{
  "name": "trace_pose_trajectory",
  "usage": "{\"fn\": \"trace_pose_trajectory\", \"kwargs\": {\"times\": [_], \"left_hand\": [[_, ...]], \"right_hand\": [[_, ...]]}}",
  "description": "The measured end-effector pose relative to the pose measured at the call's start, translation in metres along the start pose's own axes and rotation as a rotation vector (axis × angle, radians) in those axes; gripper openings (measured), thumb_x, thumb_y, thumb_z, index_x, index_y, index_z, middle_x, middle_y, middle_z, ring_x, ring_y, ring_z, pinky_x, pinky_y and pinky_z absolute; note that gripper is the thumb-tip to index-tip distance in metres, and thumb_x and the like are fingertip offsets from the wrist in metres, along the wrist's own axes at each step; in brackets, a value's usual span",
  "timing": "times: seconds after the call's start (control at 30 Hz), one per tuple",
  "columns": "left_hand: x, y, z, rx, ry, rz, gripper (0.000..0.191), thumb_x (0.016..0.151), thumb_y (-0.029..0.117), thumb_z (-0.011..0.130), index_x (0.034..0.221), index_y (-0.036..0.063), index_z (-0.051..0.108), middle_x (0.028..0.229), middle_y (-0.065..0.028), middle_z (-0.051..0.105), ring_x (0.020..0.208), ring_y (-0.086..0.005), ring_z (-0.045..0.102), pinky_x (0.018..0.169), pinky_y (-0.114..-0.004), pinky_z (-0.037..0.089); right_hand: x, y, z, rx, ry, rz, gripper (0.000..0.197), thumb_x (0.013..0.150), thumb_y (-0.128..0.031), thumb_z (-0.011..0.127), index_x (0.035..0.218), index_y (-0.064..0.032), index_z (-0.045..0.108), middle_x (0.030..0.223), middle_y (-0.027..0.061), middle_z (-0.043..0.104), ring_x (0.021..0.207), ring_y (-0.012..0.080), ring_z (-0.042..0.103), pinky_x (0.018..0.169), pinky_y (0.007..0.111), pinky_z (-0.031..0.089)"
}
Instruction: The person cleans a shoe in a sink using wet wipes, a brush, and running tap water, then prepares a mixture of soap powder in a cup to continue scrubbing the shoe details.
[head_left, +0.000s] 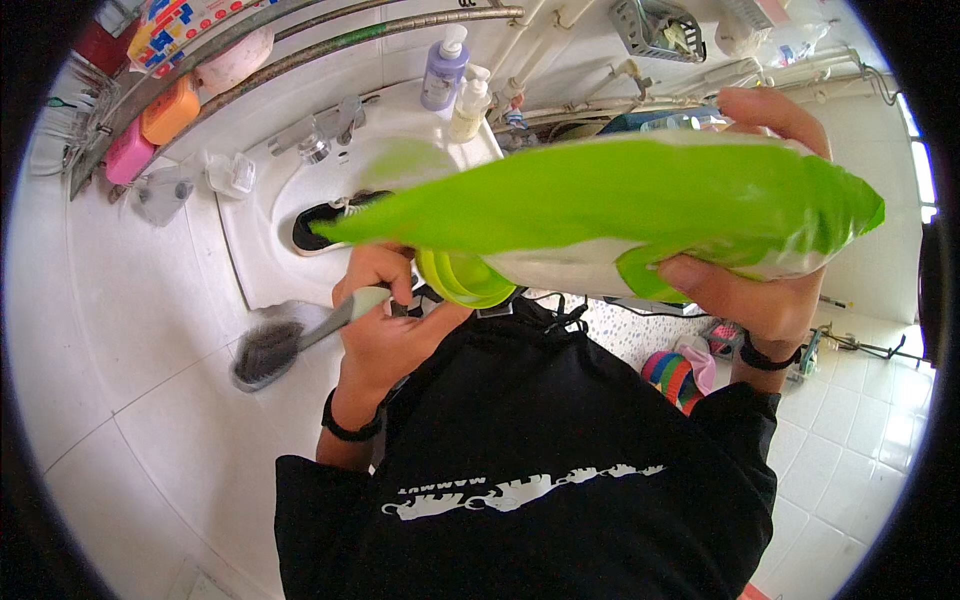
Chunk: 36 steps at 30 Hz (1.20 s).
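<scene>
My right hand (720, 300) grips a large green and white plastic pouch (600, 187), held on its side across my view. Its tapered end reaches left over the sink, above my left hand (390, 337). That left hand holds a scrubbing brush (322, 330) by its grey handle, dark bristles out to the left. A yellow-green plastic cup or lid (472, 281) sits at the same hand, under the pouch, which partly covers it. In the white washbasin (251, 262) lies a black shoe (319, 225) with white laces, partly hidden by the pouch.
A chrome faucet (311, 142) stands at the basin's back. Two pump bottles, one purple (444, 71) and one pale (471, 105), stand on its rim. Metal rails (360, 34) cross above. Pipes (540, 52) run along the wall. Striped slippers (671, 379) lie on the floor at right.
</scene>
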<state>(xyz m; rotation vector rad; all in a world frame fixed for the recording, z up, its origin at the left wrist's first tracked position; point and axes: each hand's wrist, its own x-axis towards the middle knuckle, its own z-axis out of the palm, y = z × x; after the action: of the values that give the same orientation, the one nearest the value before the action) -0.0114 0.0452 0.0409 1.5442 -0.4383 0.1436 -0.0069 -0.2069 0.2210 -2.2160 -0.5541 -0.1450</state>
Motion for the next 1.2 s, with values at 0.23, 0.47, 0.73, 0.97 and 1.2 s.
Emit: {"fn": "trace_pose_trajectory", "kwargs": {"times": [0.23,0.47,0.73,0.97,1.2], "left_hand": [[0.004,-0.002,0.004,0.030,0.004,0.049,0.045,0.069,0.001,0.084,0.084,0.0060,0.042,0.123,-0.0272,0.059,0.105,-0.0222,0.060,0.090,-0.033,0.048],[0.004,-0.008,0.006,-0.072,0.031,0.093,0.044,0.068,-0.001,0.083,0.083,0.0061,0.042,0.127,-0.0301,0.056,0.108,-0.0226,0.060,0.091,-0.034,0.047],[0.007,-0.009,0.012,-0.102,0.029,0.036,0.043,0.070,0.000,0.082,0.083,0.0062,0.042,0.122,-0.0285,0.059,0.106,-0.0225,0.061,0.091,-0.034,0.048],[0.008,-0.009,0.012,-0.103,0.036,0.072,0.045,0.070,-0.002,0.082,0.086,0.0053,0.041,0.124,-0.0313,0.057,0.111,-0.0263,0.061,0.092,-0.034,0.048],[0.012,-0.001,0.019,-0.224,0.117,0.190,0.050,0.070,-0.001,0.084,0.086,0.0062,0.036,0.125,-0.0351,0.055,0.110,-0.0297,0.062,0.091,-0.035,0.049]], "right_hand": [[-0.003,0.000,0.005,0.021,0.066,-0.006,0.089,0.059,-0.005,0.079,0.138,0.0007,0.039,0.127,0.0140,0.054,0.109,0.0261,0.062,0.093,0.036,0.052],[-0.008,0.013,-0.003,-0.093,0.092,-0.063,0.090,0.057,-0.007,0.080,0.138,-0.0011,0.041,0.126,0.0105,0.055,0.111,0.0254,0.061,0.093,0.035,0.051],[-0.010,0.005,0.003,-0.110,0.174,0.065,0.091,0.056,-0.007,0.079,0.137,-0.0015,0.040,0.121,0.0120,0.058,0.107,0.0241,0.061,0.095,0.034,0.049],[-0.015,0.009,0.012,0.105,0.255,0.231,0.093,0.056,-0.011,0.080,0.138,0.0002,0.039,0.121,0.0130,0.058,0.111,0.0243,0.059,0.097,0.036,0.047],[-0.022,0.032,0.027,0.481,0.382,0.294,0.083,0.061,-0.008,0.083,0.134,0.0010,0.044,0.119,0.0135,0.060,0.103,0.0242,0.061,0.092,0.038,0.050]]}}
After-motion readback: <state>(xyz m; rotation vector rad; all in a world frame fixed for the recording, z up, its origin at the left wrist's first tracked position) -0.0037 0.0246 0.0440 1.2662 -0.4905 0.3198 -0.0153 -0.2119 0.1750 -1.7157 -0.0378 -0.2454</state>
